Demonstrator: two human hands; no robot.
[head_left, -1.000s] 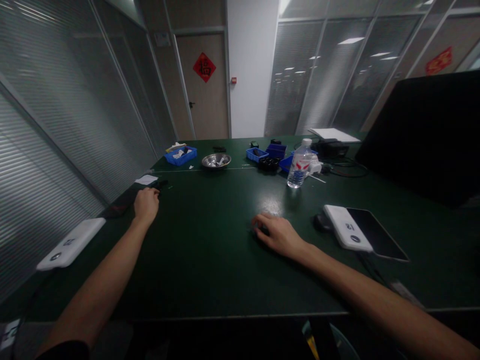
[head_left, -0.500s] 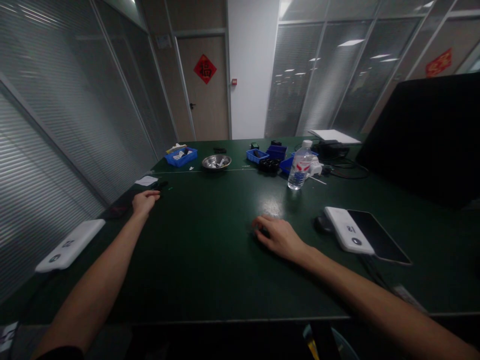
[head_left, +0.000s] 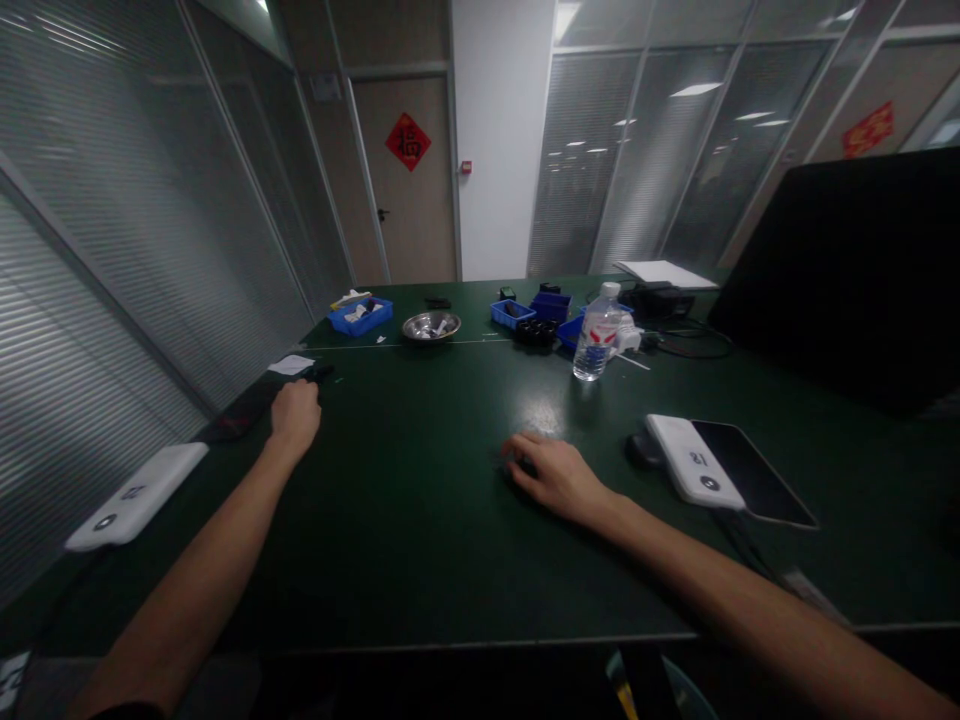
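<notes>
My left hand [head_left: 295, 412] is over the left part of the green table [head_left: 420, 500], its fingers curled and mostly hidden behind its back. Just beyond it lie a small dark object [head_left: 320, 372] and a white paper [head_left: 292, 364]. My right hand [head_left: 551, 470] rests on the table right of the middle, with curled fingers and a gap between thumb and fingers; nothing shows in it. A black mouse [head_left: 643, 450] lies to its right, and a clear water bottle [head_left: 596, 335] stands upright behind it.
A metal bowl [head_left: 431, 328] and a blue basket [head_left: 361, 317] with small items sit at the back left. Blue trays [head_left: 551, 306] are behind the bottle. White power banks [head_left: 139, 497] lie at both sides, the right one against a dark tablet [head_left: 757, 470]. A black monitor [head_left: 847, 290] stands right.
My left hand has turned so that its back faces me, and its fingers have gone from pointing right to curling away. My right hand has hardly moved.
</notes>
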